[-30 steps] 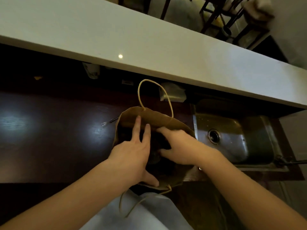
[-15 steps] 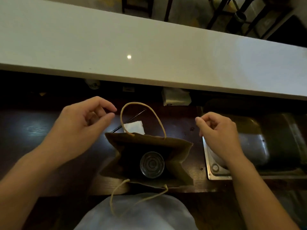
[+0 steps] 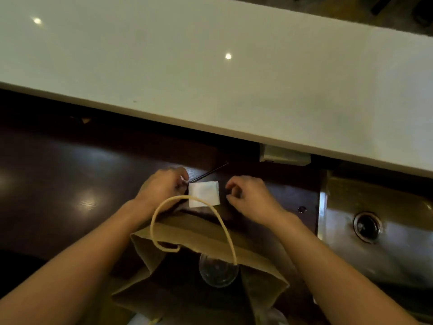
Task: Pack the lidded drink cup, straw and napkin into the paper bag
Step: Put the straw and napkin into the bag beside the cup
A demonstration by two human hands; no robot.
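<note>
While my left hand curls over the near end of the straw, its fingers look bunched at the wrapper tip beside the napkin's left corner; I cannot tell for certain that they pinch it. On the other side, my right hand hovers just beside the napkin, fingers curled loosely inward and holding nothing I can see. Between both hands, that white folded napkin lies flat on the dark wooden counter, and the thin dark straw runs from its upper left corner away toward the far right. Nearer to me, the paper bag stands open, one rope handle arching up over its mouth. Inside it I see the lidded drink cup standing upright, its clear lid facing up. A steel sink sits to the right of the counter, and a pale ledge runs across beyond.
</note>
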